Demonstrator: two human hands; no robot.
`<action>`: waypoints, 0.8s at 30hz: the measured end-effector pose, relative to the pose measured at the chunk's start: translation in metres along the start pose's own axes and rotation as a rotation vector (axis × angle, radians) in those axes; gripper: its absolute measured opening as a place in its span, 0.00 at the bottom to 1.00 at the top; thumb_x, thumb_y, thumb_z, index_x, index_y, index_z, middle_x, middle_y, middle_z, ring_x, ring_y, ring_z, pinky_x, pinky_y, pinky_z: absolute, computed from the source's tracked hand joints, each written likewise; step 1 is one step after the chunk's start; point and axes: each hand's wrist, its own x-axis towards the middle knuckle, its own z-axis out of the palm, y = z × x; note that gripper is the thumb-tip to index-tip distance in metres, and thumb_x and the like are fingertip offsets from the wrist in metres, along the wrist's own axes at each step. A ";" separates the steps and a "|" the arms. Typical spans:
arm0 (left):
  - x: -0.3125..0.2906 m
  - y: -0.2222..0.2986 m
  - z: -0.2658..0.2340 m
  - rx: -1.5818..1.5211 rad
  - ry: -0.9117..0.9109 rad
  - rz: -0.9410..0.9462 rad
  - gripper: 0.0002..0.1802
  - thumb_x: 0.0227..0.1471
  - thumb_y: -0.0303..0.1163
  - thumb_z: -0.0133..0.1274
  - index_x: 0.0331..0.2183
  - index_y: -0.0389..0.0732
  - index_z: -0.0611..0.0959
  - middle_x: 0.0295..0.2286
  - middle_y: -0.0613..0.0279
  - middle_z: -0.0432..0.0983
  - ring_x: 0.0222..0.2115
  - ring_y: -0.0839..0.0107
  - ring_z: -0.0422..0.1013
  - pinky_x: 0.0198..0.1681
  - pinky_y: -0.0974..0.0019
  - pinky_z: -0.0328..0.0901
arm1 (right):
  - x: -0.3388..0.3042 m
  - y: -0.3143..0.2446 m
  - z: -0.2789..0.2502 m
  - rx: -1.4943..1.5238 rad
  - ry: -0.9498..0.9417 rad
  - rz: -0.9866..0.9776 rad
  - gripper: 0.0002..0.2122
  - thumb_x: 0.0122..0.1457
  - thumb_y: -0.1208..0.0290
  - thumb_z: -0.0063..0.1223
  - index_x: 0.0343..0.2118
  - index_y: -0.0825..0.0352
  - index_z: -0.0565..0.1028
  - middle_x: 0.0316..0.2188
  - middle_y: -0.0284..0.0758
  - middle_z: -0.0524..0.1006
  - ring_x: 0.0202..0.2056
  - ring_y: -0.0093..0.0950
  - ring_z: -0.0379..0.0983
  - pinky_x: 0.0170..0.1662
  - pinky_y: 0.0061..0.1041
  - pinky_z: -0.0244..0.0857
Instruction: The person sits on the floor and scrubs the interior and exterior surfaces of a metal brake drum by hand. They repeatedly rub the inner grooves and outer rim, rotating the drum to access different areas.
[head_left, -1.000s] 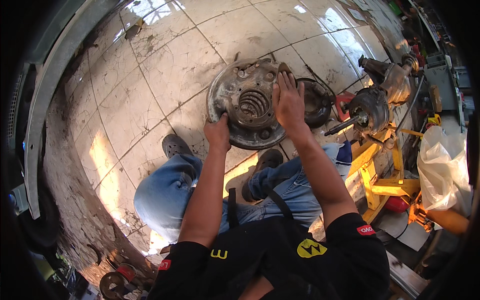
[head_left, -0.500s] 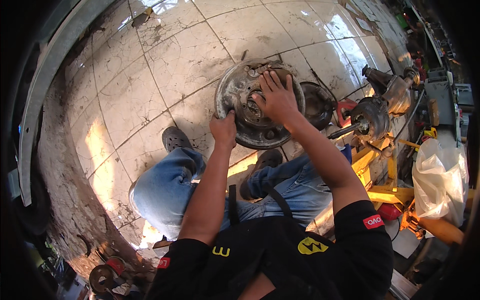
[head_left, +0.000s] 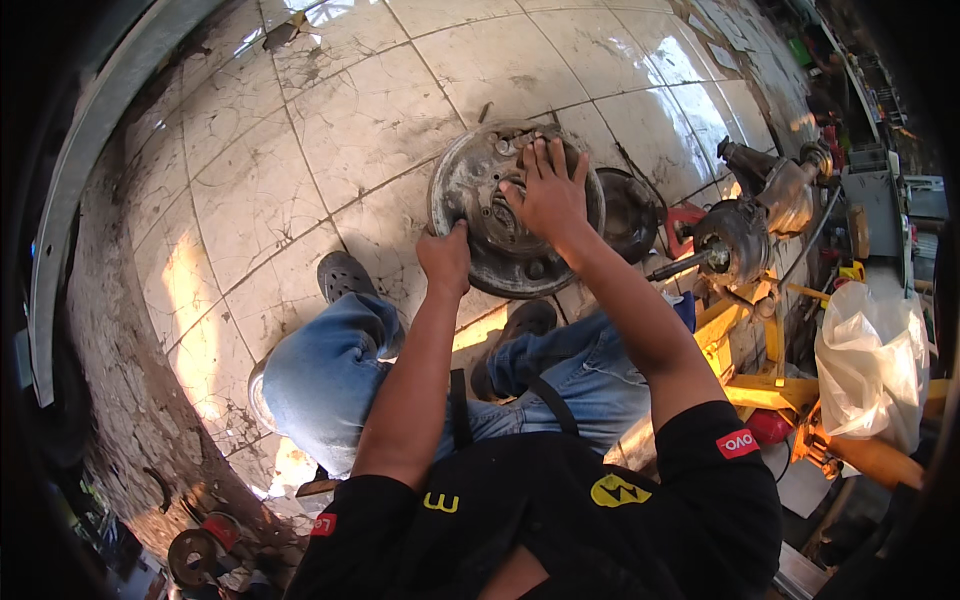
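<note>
A round, greasy drum brake backing plate (head_left: pixel 465 165) is held in front of my feet, its broad face toward me. My left hand (head_left: pixel 445 258) is closed on its lower left rim, thumb over the edge. Across its upper right part lies my right hand (head_left: pixel 553 200), fingers stretched out and slightly apart, palm over the side of the centre hole. Small metal fittings (head_left: pixel 515 142) show at the plate's top, just above the right fingertips. What lies under the right palm is hidden.
A second dark round part (head_left: pixel 630 215) lies right behind the plate. Farther right are a greasy axle assembly (head_left: pixel 745 235) with a shaft pointing left, a yellow metal stand (head_left: pixel 770 390) and a clear plastic bag (head_left: pixel 872 360). Cracked tiles (head_left: pixel 360 140) cover the floor.
The right hand has shifted slightly on the plate's face, and the plate's centre hole looks a little different. The left hand keeps its hold on the rim.
</note>
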 end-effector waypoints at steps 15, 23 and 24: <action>-0.004 0.006 0.004 0.010 0.004 0.036 0.18 0.46 0.30 0.59 0.40 0.29 0.80 0.32 0.49 0.79 0.31 0.62 0.74 0.35 0.61 0.68 | 0.004 0.002 -0.029 -0.131 -0.255 -0.034 0.40 0.52 0.61 0.51 0.66 0.68 0.48 0.68 0.40 0.47 0.69 0.41 0.31 0.63 0.66 0.23; -0.007 0.004 0.003 0.044 0.031 0.090 0.19 0.45 0.31 0.59 0.39 0.28 0.80 0.32 0.48 0.79 0.31 0.61 0.75 0.36 0.60 0.67 | 0.007 -0.006 -0.031 -0.079 -0.270 -0.041 0.42 0.50 0.63 0.56 0.66 0.69 0.48 0.68 0.40 0.47 0.69 0.42 0.32 0.62 0.67 0.26; -0.004 0.005 0.001 0.068 0.028 0.102 0.19 0.45 0.31 0.59 0.38 0.28 0.80 0.32 0.48 0.79 0.31 0.61 0.75 0.36 0.60 0.67 | 0.008 -0.003 -0.037 -0.081 -0.290 -0.057 0.44 0.48 0.62 0.58 0.66 0.69 0.47 0.68 0.40 0.46 0.69 0.43 0.32 0.62 0.67 0.25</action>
